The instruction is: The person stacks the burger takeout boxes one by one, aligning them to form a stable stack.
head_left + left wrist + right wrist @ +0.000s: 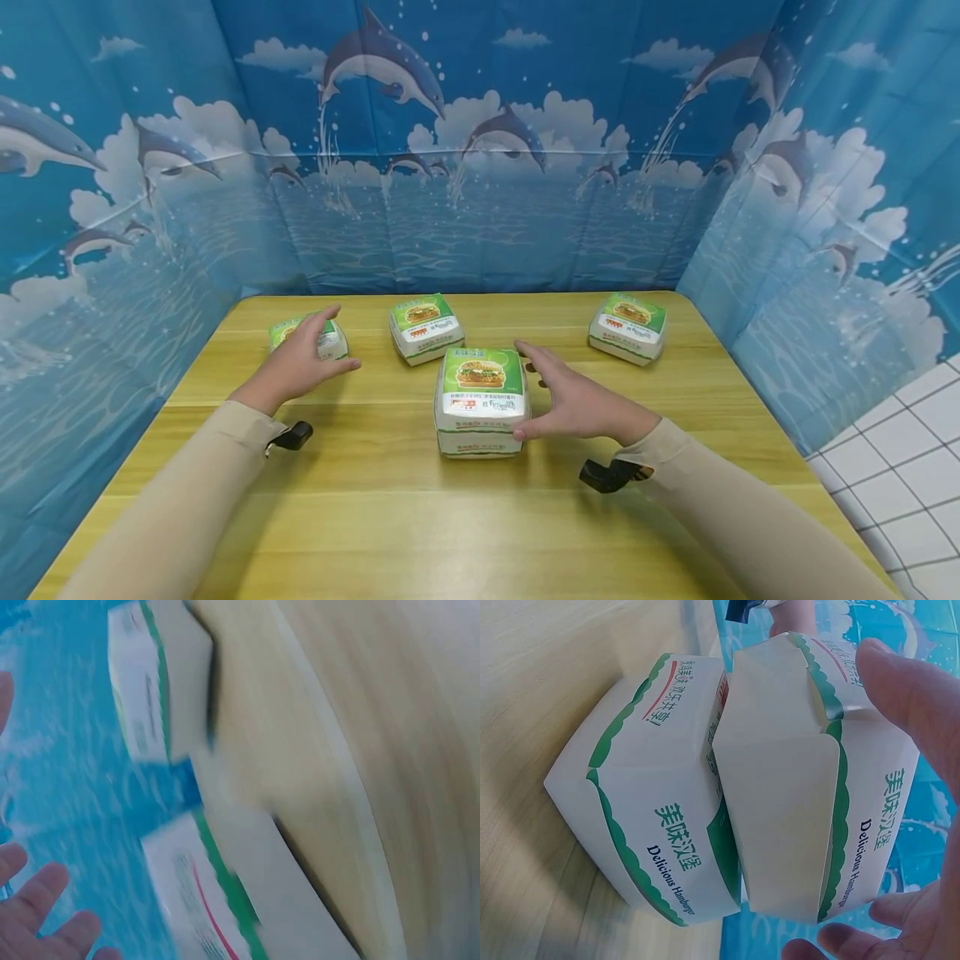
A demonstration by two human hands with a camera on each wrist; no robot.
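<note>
Two white and green cardboard burger boxes stand stacked mid-table, an upper burger box (482, 392) on a lower burger box (480, 443). Beside the stack's right side is my right hand (581, 404), thumb and fingers spread around the upper box's end. In the right wrist view the thumb (904, 690) overlaps the upper box; firm contact cannot be made out. My left hand (298, 364) hovers with spread fingers at the far-left burger box (335, 342), hiding part of it. Whether it touches that box is unclear. Left fingers (45, 896) appear at the edge of the left wrist view.
Another burger box (426, 328) sits behind the stack, slightly left. One more burger box (628, 327) lies at the back right. The wooden table (420, 533) is bordered by a dolphin-print curtain (510, 225) behind and at both sides.
</note>
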